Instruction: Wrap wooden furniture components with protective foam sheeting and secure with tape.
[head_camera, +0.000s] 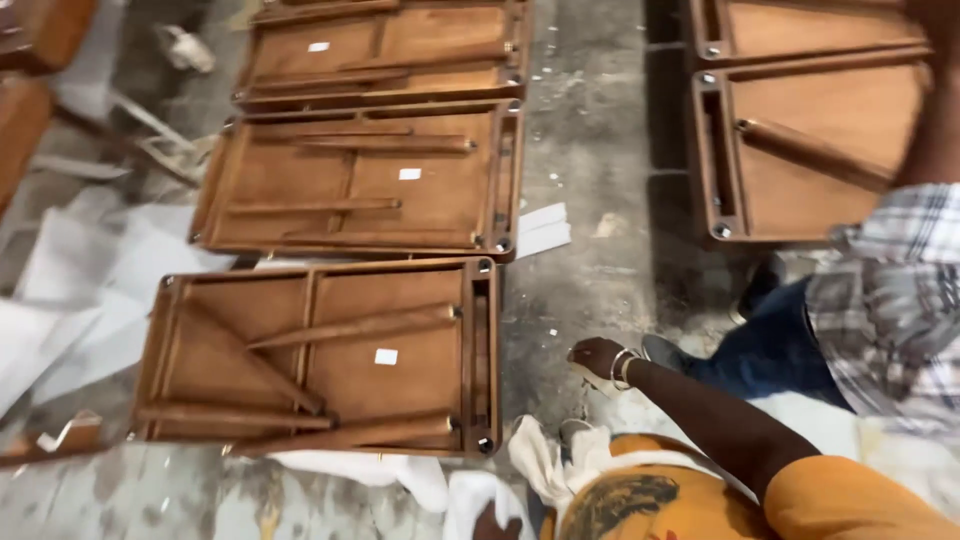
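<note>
Upturned wooden tables lie in rows on the concrete floor, loose legs resting inside them, white paper strewn to the left. Another person in a plaid shirt and jeans crouches at the right, beside two more tables. The right hand — bangles at the wrist — reaches down to the floor just right of the nearest table, not touching it; its grip I cannot tell. The left hand is out of sight.

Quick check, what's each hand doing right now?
Right hand: lowered to the concrete floor beside the nearest upturned wooden table; whether its grip is closed or holds anything cannot be told.
Left hand: not in view.
</note>
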